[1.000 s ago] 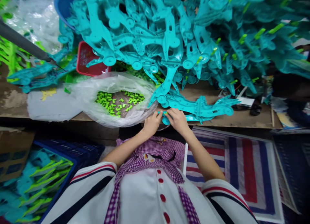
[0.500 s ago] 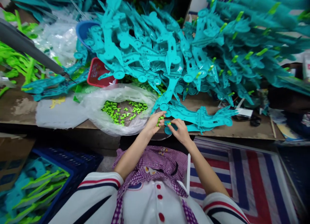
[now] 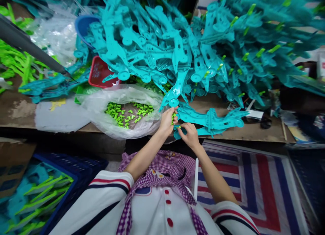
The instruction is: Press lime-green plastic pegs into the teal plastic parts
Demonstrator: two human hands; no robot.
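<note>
Now I see, from afar, the left hand (image 3: 167, 120) and the right hand (image 3: 190, 134) parted, where a second ago they met at the front of the table (image 3: 264, 135). The left fingers curl around several small green pieces (image 3: 174, 119); the right ones narrow to a pinch on a single green piece (image 3: 179, 127), just beside the lower teal part (image 3: 201, 131) at the table's edge. I judge the work to be at one-by-one handling, with spares close. More green bits (image 3: 115, 113), short and blocky, lie in a filmy, crumpled plastic bag (image 3: 98, 121). Behind, glossy, rigid-looking teal mouldings (image 3: 152, 57) pile up, long and curved, with round discs.
</note>
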